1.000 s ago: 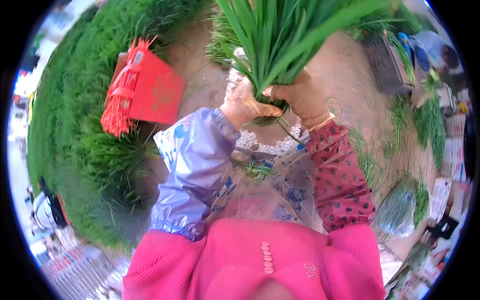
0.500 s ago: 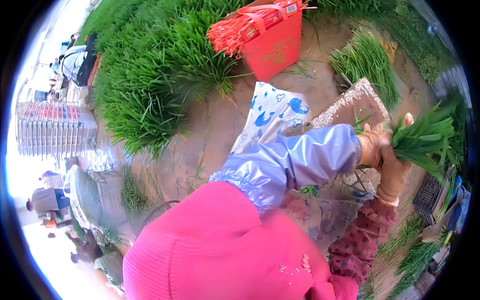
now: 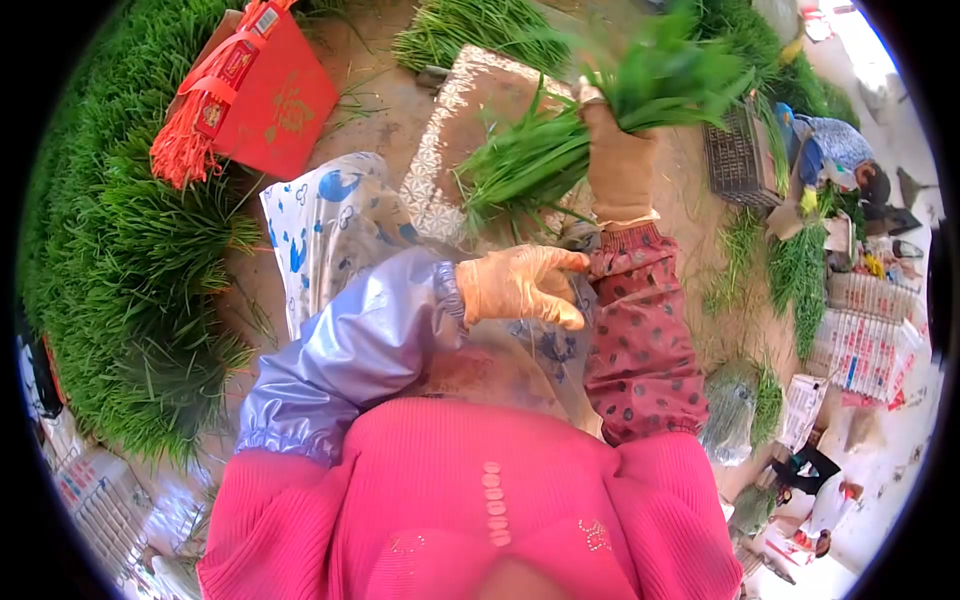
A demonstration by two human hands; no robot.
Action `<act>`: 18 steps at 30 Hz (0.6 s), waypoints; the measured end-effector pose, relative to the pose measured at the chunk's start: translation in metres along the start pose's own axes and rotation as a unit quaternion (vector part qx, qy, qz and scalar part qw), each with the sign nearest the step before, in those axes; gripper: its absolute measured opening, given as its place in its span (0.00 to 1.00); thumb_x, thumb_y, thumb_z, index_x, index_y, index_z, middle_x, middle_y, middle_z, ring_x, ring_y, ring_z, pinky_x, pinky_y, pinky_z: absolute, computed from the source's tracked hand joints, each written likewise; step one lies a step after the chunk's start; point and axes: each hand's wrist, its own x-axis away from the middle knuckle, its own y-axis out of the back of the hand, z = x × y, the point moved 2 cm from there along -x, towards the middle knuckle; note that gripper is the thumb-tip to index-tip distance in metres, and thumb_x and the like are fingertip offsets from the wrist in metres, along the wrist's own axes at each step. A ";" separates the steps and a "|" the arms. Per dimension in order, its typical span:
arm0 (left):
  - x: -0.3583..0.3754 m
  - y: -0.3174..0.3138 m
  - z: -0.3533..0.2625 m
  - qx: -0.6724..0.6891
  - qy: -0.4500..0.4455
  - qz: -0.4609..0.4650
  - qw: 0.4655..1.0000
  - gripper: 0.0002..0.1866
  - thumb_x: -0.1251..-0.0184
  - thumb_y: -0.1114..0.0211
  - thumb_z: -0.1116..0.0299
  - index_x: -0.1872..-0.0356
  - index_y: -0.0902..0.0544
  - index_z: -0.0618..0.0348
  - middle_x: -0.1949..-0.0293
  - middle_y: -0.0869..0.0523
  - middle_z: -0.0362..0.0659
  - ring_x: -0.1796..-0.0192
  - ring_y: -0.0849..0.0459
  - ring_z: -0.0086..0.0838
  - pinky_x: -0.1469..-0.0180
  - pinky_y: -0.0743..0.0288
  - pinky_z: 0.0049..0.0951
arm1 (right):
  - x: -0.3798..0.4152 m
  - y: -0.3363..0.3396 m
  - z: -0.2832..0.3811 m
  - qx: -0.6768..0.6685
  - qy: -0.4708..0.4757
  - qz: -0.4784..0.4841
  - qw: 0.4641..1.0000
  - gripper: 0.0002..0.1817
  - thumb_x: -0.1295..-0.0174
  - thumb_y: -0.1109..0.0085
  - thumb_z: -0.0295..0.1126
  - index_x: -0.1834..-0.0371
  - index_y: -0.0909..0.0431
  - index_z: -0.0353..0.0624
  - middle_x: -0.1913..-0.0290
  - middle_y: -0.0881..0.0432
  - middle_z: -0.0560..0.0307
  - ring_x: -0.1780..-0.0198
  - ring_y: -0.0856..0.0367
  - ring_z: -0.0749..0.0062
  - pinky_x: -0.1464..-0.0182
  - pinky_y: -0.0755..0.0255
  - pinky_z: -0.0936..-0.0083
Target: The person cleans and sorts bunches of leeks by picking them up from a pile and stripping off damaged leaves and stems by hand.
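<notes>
My right hand (image 3: 617,165), in a tan glove and a red dotted sleeve, is closed around a bunch of garlic chives (image 3: 535,160). Its leafy tops, blurred by motion, fan out to the upper right. Below the bunch lies a board with a white patterned border (image 3: 433,160). My left hand (image 3: 522,287), gloved and in a shiny lilac sleeve, is apart from the bunch, near my right cuff. Its thumb and fingers are spread with nothing between them. Under my left forearm lies a white plastic sheet with blue prints (image 3: 335,215).
A red bag (image 3: 275,105) of red strips stands at the upper left beside a large mass of chives (image 3: 130,260). A cut pile (image 3: 480,35) lies beyond the board. On the right are a black crate (image 3: 738,160), stacked white crates (image 3: 865,345) and other people.
The view has swung right. Both hands were together at the bunch; now the left has let go and drawn back towards my body, while the right still holds it.
</notes>
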 end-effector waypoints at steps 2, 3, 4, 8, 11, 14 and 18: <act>-0.017 -0.002 0.030 0.095 -0.015 0.001 0.995 0.52 0.44 0.22 0.62 0.25 0.47 0.63 0.49 0.18 0.47 0.42 0.21 0.29 0.42 0.27 0.27 | 0.005 0.012 0.009 0.005 0.075 -0.028 0.997 0.08 0.37 0.36 0.30 0.62 0.19 0.37 0.69 0.19 0.65 0.65 0.24 0.80 0.60 0.29 0.77; -0.023 -0.003 0.034 0.187 -0.032 -0.003 0.982 0.53 0.43 0.22 0.60 0.24 0.50 0.61 0.46 0.19 0.47 0.41 0.22 0.29 0.41 0.28 0.27 | 0.011 0.014 0.015 0.009 0.079 -0.034 0.996 0.08 0.37 0.36 0.30 0.62 0.19 0.37 0.69 0.19 0.65 0.65 0.24 0.80 0.60 0.29 0.77; -0.025 -0.002 0.037 0.216 -0.037 -0.005 0.976 0.54 0.43 0.23 0.56 0.24 0.52 0.59 0.40 0.22 0.46 0.38 0.24 0.30 0.42 0.27 0.28 | 0.021 0.015 0.024 0.013 0.104 -0.070 0.992 0.07 0.37 0.36 0.30 0.62 0.20 0.37 0.70 0.20 0.66 0.66 0.25 0.80 0.61 0.29 0.77; -0.033 -0.006 0.015 0.357 -0.104 0.054 0.926 0.59 0.51 0.29 0.36 0.25 0.48 0.58 0.35 0.28 0.45 0.33 0.30 0.32 0.36 0.30 0.36 | 0.065 0.020 0.055 0.028 0.117 -0.088 0.989 0.05 0.35 0.40 0.26 0.60 0.22 0.37 0.66 0.22 0.63 0.66 0.26 0.80 0.62 0.30 0.79; -0.040 -0.011 0.011 0.445 -0.202 -0.009 0.872 0.56 0.51 0.32 0.33 0.27 0.44 0.58 0.35 0.29 0.46 0.34 0.28 0.31 0.34 0.31 0.38 | 0.102 0.020 0.048 0.032 0.206 -0.096 0.973 0.05 0.35 0.41 0.24 0.58 0.24 0.37 0.61 0.23 0.59 0.62 0.25 0.79 0.58 0.28 0.80; -0.044 -0.003 0.027 0.574 -0.173 0.011 0.800 0.40 0.43 0.31 0.41 0.37 0.32 0.57 0.46 0.23 0.45 0.45 0.23 0.30 0.42 0.24 0.39 | 0.142 0.017 0.036 -0.125 0.120 -0.003 0.985 0.07 0.42 0.38 0.24 0.61 0.24 0.42 0.54 0.20 0.53 0.50 0.22 0.63 0.44 0.28 0.66; -0.062 -0.025 0.019 0.659 -0.243 0.362 0.613 0.27 0.35 0.33 0.50 0.45 0.27 0.58 0.60 0.22 0.42 0.53 0.20 0.34 0.51 0.21 0.42 | 0.151 0.021 0.030 0.068 0.307 0.173 0.933 0.14 0.50 0.35 0.29 0.58 0.22 0.46 0.50 0.19 0.49 0.42 0.23 0.53 0.35 0.35 0.61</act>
